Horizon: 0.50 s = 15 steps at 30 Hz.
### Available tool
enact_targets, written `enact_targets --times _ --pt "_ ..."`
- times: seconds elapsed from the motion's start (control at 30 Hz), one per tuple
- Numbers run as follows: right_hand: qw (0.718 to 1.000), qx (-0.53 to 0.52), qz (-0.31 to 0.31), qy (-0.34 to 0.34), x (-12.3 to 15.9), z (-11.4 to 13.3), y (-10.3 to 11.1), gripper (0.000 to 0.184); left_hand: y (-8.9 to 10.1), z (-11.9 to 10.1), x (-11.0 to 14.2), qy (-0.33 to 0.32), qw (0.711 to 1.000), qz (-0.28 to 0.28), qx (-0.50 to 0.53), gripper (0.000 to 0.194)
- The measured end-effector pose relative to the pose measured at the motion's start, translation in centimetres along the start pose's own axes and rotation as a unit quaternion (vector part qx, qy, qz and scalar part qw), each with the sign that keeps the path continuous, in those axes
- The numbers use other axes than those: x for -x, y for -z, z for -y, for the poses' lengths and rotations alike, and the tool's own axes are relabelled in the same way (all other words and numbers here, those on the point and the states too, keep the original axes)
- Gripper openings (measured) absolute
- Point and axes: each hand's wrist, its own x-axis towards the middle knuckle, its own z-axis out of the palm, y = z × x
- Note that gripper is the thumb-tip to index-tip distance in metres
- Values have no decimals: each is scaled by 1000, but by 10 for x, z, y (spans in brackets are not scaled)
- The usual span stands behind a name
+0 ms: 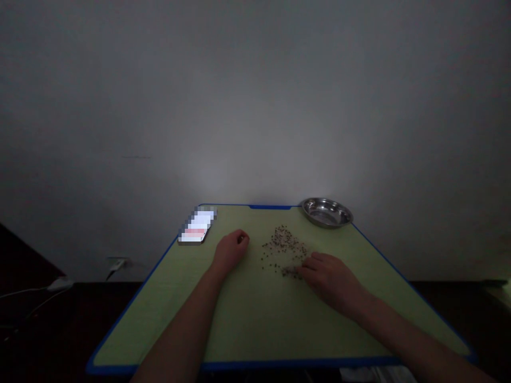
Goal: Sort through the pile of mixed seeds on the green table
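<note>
Small dark round grains (pixel 284 242), with paler specks among them, lie scattered across the middle of the green table. My right hand (pixel 329 276) is at the near right edge of this scatter. Its fingers are pressed together and point down at a cluster of dark grains (pixel 288 272); what lies under the fingertips is hidden. To the left of the grains, my left hand (pixel 232 249) rests on the table with its fingers curled closed. Whether anything is inside that curl is too dark to make out.
At the back right corner stands a shallow steel bowl (pixel 326 213). A phone with a lit screen (pixel 198 225) lies at the back left. The green table (pixel 247 330) has a blue rim and meets a grey wall (pixel 255 106). A socket with a plug (pixel 117 264) is low at left.
</note>
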Motion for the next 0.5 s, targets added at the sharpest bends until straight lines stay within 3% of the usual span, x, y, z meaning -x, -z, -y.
enact_targets --times 0.3,0.5 --pt "1000 -15 -27 3 19 8 10 15 -1 1 0 -4 1000 -2 1 25" --pt "989 -120 -4 -92 21 -5 39 18 -1 0 0 -4 1000 -4 4 24"
